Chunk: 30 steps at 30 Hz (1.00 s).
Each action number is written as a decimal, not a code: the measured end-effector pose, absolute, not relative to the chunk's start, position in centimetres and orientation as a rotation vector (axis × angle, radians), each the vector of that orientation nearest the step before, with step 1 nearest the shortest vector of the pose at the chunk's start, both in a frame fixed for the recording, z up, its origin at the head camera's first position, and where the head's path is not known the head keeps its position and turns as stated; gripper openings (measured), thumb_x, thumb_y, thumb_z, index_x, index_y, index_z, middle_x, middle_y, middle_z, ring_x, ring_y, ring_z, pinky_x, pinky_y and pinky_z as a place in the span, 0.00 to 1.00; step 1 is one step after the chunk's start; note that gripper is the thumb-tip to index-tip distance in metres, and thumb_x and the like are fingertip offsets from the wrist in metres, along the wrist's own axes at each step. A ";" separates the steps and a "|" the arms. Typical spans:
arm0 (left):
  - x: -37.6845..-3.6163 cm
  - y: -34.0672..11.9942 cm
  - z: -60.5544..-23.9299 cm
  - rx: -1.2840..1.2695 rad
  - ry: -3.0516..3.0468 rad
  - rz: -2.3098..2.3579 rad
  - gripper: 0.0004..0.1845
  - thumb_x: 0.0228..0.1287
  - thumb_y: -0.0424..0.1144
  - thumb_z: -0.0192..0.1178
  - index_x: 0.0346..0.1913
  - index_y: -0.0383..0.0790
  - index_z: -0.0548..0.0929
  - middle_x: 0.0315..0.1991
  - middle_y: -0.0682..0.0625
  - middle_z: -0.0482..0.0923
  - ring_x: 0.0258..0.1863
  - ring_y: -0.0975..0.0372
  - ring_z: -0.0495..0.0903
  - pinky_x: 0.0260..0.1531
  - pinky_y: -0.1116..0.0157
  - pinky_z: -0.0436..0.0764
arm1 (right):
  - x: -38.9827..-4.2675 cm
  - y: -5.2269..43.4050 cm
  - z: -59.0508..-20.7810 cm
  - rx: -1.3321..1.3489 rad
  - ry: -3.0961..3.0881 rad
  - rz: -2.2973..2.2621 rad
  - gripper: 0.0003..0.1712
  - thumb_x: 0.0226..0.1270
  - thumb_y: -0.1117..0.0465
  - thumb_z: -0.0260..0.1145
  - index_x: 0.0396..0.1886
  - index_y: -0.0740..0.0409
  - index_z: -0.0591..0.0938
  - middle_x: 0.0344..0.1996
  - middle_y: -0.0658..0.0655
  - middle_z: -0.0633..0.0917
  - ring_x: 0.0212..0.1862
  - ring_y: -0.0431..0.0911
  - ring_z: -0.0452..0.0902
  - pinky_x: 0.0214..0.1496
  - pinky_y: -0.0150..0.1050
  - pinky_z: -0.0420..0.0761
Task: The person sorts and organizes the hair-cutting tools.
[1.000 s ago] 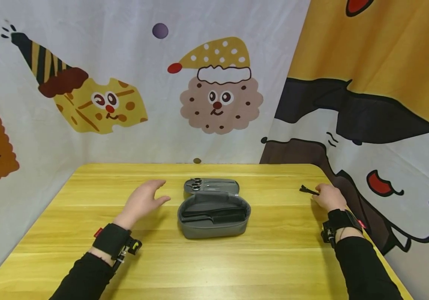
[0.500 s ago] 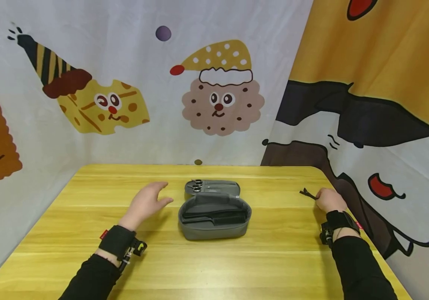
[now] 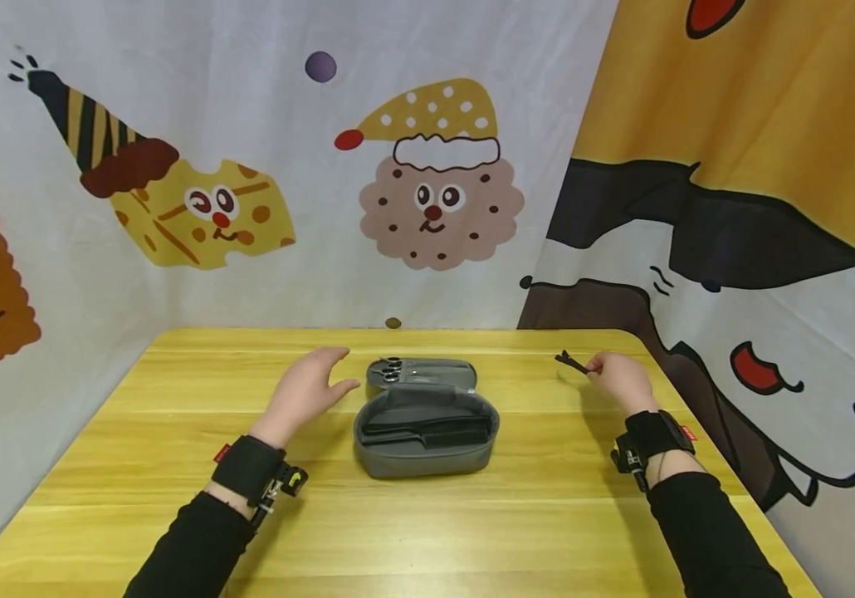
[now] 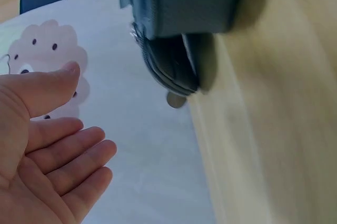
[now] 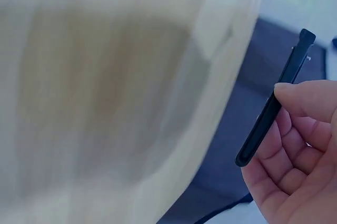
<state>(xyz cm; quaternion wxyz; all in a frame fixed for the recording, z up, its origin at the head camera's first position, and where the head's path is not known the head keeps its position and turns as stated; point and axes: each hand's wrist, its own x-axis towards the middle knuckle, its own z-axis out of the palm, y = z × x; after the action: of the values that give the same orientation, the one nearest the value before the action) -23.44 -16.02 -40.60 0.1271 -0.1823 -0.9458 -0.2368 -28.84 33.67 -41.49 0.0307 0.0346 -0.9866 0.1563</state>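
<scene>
Black sleeves [image 3: 188, 556], black wrist straps [image 3: 246, 468] with red tags.

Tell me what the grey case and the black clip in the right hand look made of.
Grey case: soft woven fabric, matte, with a zipper along its rim. Black clip pinched in the right hand: probably hard plastic, slightly glossy, thin and rigid; painted metal is possible.

I'm seeing a slim black clip [image 3: 571, 361] sticking out leftward, right of frame centre, while the grey case [image 3: 426, 432] is lying open mid-frame, lid flat behind it, black tools inside.
</scene>
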 end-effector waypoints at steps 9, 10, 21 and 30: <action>-23.6 -13.8 -39.3 -0.583 -2.641 -0.632 0.29 0.62 0.41 0.71 0.62 0.31 0.77 0.56 0.36 0.79 0.55 0.44 0.78 0.56 0.50 0.77 | -28.2 28.2 -40.1 0.350 -2.966 0.462 0.06 0.68 0.65 0.65 0.40 0.64 0.84 0.34 0.60 0.84 0.35 0.53 0.79 0.39 0.51 0.79; -23.6 -13.5 -39.2 -0.597 -2.626 -0.626 0.28 0.61 0.40 0.71 0.62 0.32 0.78 0.56 0.36 0.79 0.55 0.45 0.78 0.55 0.50 0.77 | -28.2 27.7 -40.0 0.375 -2.960 0.460 0.06 0.67 0.65 0.65 0.40 0.63 0.84 0.34 0.60 0.84 0.35 0.53 0.80 0.39 0.51 0.79; -23.2 -9.4 -38.8 -0.798 -2.448 -0.555 0.25 0.55 0.37 0.75 0.55 0.33 0.82 0.48 0.41 0.82 0.48 0.50 0.81 0.47 0.56 0.82 | -26.8 21.0 -38.6 0.636 -2.843 0.533 0.03 0.65 0.66 0.68 0.37 0.60 0.85 0.33 0.55 0.83 0.34 0.48 0.79 0.36 0.44 0.80; -23.0 -6.9 -39.4 -0.851 -2.438 -0.524 0.21 0.54 0.37 0.76 0.51 0.37 0.85 0.45 0.44 0.83 0.45 0.53 0.82 0.45 0.59 0.82 | -25.0 16.9 -38.9 0.820 -2.787 0.524 0.04 0.66 0.65 0.69 0.39 0.55 0.86 0.34 0.52 0.81 0.35 0.45 0.76 0.38 0.40 0.78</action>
<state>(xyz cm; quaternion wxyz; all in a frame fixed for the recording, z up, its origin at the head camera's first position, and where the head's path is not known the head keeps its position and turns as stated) -23.00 -6.91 -39.38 0.2506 -0.3125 -0.8958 -0.1924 -25.02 16.91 -38.87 0.0947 0.2766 -0.9398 0.1768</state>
